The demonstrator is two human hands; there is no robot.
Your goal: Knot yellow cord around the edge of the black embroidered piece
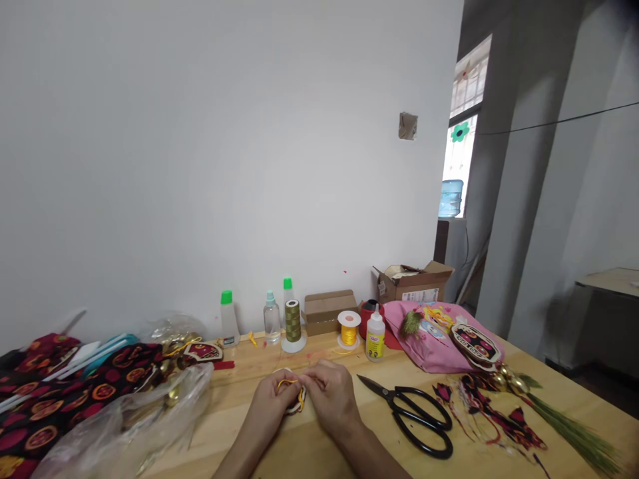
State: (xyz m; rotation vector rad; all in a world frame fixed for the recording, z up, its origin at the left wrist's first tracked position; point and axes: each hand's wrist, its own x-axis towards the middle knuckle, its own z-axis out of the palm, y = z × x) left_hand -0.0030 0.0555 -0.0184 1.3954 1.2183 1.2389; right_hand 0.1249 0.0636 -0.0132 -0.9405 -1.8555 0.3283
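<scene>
Close together over the front middle of the table, both of my hands work at one small piece. My left hand (pixel 272 402) is closed on a small cream-edged ornament (pixel 298 403), mostly covered by the fingers. A thin yellow cord (pixel 286 382) runs over its top between the hands. My right hand (pixel 330 398) pinches at the ornament's upper right side, where the cord passes; its fingertips touch those of the left. Exactly what the right fingers grip is too small to tell. Black-handled scissors (pixel 417 412) lie just right of my right hand, blades pointing toward the back left.
Behind the hands stand an olive thread spool (pixel 292 324), a yellow cord spool (pixel 349 330) and a glue bottle (pixel 375 337). Plastic bags (pixel 134 419) and patterned fabric (pixel 100 379) cover the left. A tasselled ornament (pixel 476 342) rests on a pink bag (pixel 424 356) near fabric scraps (pixel 492 412).
</scene>
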